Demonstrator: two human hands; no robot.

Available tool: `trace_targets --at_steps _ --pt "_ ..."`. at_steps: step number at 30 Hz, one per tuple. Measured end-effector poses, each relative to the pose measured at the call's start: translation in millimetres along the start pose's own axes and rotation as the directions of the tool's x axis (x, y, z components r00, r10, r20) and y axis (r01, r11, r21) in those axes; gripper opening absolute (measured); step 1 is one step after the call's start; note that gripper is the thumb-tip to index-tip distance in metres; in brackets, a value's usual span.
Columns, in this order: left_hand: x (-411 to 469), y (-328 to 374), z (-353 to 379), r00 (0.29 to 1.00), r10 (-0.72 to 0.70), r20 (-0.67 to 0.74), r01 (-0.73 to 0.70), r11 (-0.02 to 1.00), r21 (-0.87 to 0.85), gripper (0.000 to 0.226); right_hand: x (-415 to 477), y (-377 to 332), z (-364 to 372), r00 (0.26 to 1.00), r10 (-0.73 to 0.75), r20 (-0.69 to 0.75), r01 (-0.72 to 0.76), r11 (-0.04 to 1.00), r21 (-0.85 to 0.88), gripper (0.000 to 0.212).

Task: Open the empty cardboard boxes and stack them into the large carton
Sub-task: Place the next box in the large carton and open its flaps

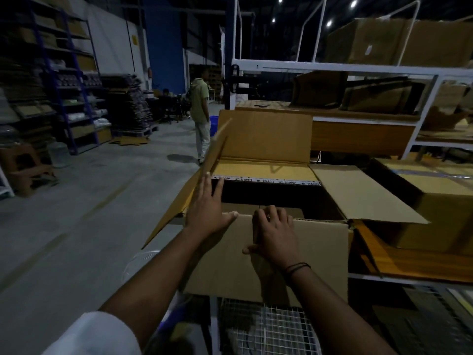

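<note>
Large carton (266,139) is sitting at the front of a white rack (358,67) with all four flaps hanging open, and another box (440,201) is sitting just to its right. Left hand (207,208) is lying flat, fingers straight, at the left corner. Right hand (275,231) is curling its fingers over the near flap (322,252), thumb pressing the outside face.

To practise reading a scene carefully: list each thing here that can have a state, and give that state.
large carton: open
far flap: upright
left flap: raised, tilted outward
right flap: folded out flat
near flap: folded down outside
left hand: flat, fingers straight, on the carton's left corner
right hand: fingers curled over near flap's fold
</note>
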State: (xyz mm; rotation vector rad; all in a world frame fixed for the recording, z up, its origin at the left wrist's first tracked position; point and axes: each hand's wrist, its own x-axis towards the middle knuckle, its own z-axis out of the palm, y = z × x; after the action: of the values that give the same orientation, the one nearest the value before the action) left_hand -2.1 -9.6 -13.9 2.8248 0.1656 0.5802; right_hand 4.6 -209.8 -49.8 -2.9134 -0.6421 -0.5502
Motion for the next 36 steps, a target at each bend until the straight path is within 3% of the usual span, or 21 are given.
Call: trace_targets --at_steps 4,11,19,23,30,34,36 --pt "10.0 -20.1 -0.5 0.993 -0.115 0.024 0.113 0.991 0.07 0.117 0.3 0.9 1.4 1.0 0.007 0.023 -0.007 1.0 0.018 0.103" --pt "4.0 -37.6 11.5 0.923 -0.302 0.239 0.308 0.951 0.014 0.122 2.1 2.2 4.5 1.0 -0.001 0.01 0.001 1.0 0.028 0.104" --pt "8.0 -25.8 9.8 0.923 -0.254 0.287 0.226 0.966 0.128 0.114 20.2 -2.3 -0.2 0.994 -0.067 0.083 0.067 0.998 0.003 0.103" --pt "8.3 -13.2 21.7 0.938 -0.211 0.275 0.151 0.963 0.225 0.128 21.5 -19.1 12.2 0.984 -0.098 0.146 0.084 0.992 0.095 0.109" --pt "23.4 -14.9 16.3 0.909 -0.198 0.366 0.04 0.918 0.395 0.142 14.6 -23.2 23.9 0.997 -0.073 0.01 0.072 0.991 0.115 0.096" --pt "19.8 -10.7 7.0 0.881 -0.235 0.41 0.063 0.919 0.39 0.135 18.4 -17.6 13.4 0.994 -0.093 0.058 0.083 0.984 0.161 0.092" --pt "19.5 -7.9 1.2 0.882 -0.236 0.408 0.097 0.938 0.333 0.123 23.5 -11.3 2.5 0.99 -0.075 0.123 0.043 0.969 0.244 0.076"
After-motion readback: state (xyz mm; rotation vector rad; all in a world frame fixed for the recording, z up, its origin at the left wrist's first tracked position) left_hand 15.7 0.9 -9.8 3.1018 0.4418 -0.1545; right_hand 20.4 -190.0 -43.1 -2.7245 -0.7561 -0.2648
